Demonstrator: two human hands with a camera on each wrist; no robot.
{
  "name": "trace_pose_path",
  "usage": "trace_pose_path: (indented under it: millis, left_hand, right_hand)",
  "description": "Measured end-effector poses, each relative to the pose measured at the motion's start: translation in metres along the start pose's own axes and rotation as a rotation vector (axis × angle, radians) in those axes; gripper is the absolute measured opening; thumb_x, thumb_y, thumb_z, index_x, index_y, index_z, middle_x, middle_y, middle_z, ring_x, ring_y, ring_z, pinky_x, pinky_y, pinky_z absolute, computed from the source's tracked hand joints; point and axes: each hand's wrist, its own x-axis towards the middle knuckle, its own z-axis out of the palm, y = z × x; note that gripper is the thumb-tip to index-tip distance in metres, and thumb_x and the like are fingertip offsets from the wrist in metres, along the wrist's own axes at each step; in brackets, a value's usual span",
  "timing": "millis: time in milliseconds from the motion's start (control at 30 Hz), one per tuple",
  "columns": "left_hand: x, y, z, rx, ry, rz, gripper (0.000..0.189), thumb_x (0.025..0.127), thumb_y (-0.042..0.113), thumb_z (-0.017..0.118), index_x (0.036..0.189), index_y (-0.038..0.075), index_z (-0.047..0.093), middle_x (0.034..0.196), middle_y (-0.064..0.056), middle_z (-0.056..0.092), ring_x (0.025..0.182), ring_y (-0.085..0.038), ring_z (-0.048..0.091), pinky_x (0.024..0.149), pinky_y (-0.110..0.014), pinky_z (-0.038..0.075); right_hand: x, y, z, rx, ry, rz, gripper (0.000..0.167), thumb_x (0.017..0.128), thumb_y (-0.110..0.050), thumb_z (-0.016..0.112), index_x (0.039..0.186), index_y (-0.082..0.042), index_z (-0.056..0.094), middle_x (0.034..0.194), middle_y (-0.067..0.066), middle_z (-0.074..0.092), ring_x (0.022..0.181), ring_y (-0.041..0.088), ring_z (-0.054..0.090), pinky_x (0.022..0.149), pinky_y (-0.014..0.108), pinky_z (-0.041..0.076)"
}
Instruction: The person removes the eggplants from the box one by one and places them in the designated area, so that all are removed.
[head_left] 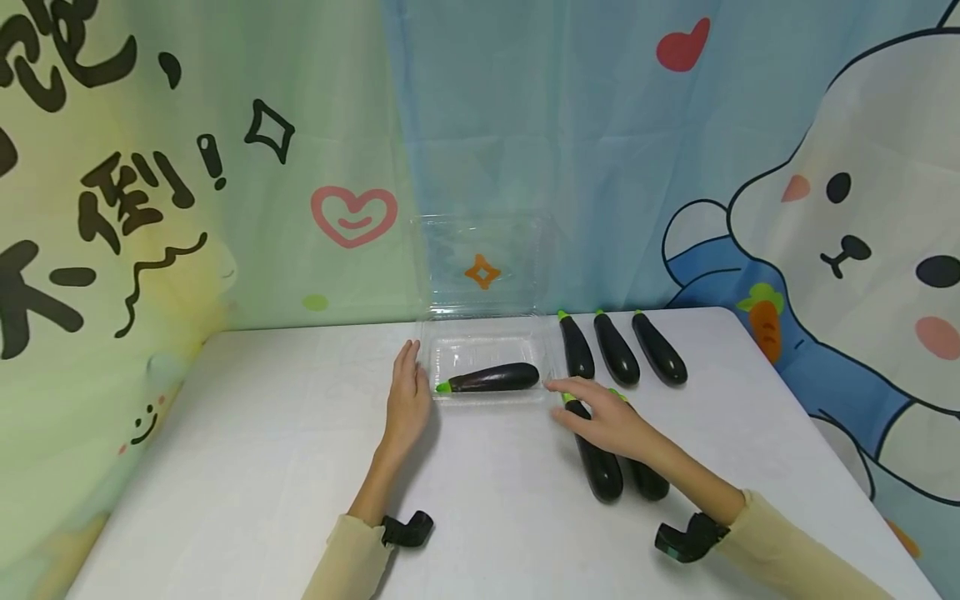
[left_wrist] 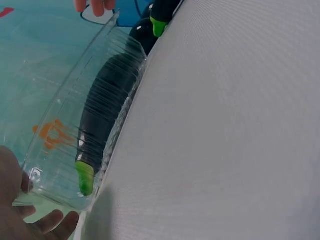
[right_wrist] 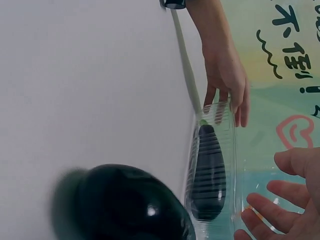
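A clear plastic clamshell box (head_left: pixel 487 343) stands on the table, its lid (head_left: pixel 480 250) raised upright at the back. One dark eggplant (head_left: pixel 498 377) lies across the box's front, its green stem end to the left. My left hand (head_left: pixel 408 398) rests against the box's left side, fingers extended; in the left wrist view its fingertips (left_wrist: pixel 65 225) are by the box's end. My right hand (head_left: pixel 603 418) is at the box's front right corner, above two eggplants that it partly covers. Its fingers (right_wrist: pixel 272 210) are spread and hold nothing in the right wrist view.
Three eggplants stand in a row at the back right, one of them (head_left: pixel 660 348) nearest the table's right edge. Two more, including a front eggplant (head_left: pixel 600 467), lie under the right forearm. A printed curtain (head_left: pixel 480 108) hangs behind the white table (head_left: pixel 247 467).
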Motion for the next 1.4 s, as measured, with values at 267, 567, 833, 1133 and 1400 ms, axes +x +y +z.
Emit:
trace_pose_path:
  millis: [267, 567, 833, 1133, 1400]
  left_hand:
    - [-0.001, 0.000, -0.001, -0.004, -0.009, -0.007, 0.047, 0.103, 0.011, 0.035, 0.150, 0.006, 0.034, 0.158, -0.013, 0.028, 0.146, -0.032, 0.030, 0.119, -0.051, 0.028]
    - [-0.001, -0.001, -0.001, 0.006, -0.018, -0.003, 0.046, 0.104, 0.014, 0.034, 0.149, 0.005, 0.035, 0.158, -0.013, 0.028, 0.147, -0.033, 0.028, 0.119, -0.053, 0.027]
    - [0.000, -0.002, 0.000, 0.004, -0.017, -0.005, 0.046, 0.104, 0.016, 0.033, 0.149, 0.006, 0.036, 0.158, -0.013, 0.028, 0.147, -0.031, 0.028, 0.119, -0.051, 0.027]
    - [0.000, -0.003, 0.000, 0.003, -0.020, -0.003, 0.045, 0.104, 0.016, 0.034, 0.147, 0.007, 0.039, 0.159, -0.011, 0.027, 0.147, -0.029, 0.028, 0.118, -0.050, 0.029]
    - [-0.001, -0.002, 0.001, -0.002, -0.002, 0.019, 0.043, 0.103, 0.012, 0.036, 0.144, 0.005, 0.043, 0.158, -0.012, 0.029, 0.144, -0.032, 0.033, 0.115, -0.052, 0.034]
  right_hand:
    - [0.021, 0.002, 0.005, 0.047, 0.011, -0.019, 0.043, 0.095, -0.023, 0.061, 0.135, -0.008, 0.056, 0.138, 0.015, 0.056, 0.127, 0.035, 0.053, 0.102, 0.051, 0.048]
    - [0.045, 0.001, 0.011, 0.112, 0.010, -0.042, 0.043, 0.096, -0.021, 0.060, 0.134, -0.003, 0.056, 0.139, 0.015, 0.056, 0.130, 0.032, 0.052, 0.105, 0.047, 0.047]
    - [0.053, -0.003, 0.012, 0.139, -0.019, -0.060, 0.044, 0.096, -0.022, 0.060, 0.135, -0.003, 0.055, 0.139, 0.015, 0.056, 0.129, 0.034, 0.052, 0.103, 0.052, 0.047]
    - [0.063, -0.005, 0.018, 0.125, -0.024, -0.029, 0.044, 0.096, -0.026, 0.061, 0.135, -0.005, 0.056, 0.139, 0.012, 0.057, 0.133, 0.033, 0.048, 0.109, 0.052, 0.040]
    - [0.078, -0.005, 0.024, 0.103, -0.066, -0.025, 0.047, 0.095, -0.026, 0.062, 0.137, -0.005, 0.054, 0.138, 0.012, 0.058, 0.133, 0.033, 0.048, 0.109, 0.053, 0.040]
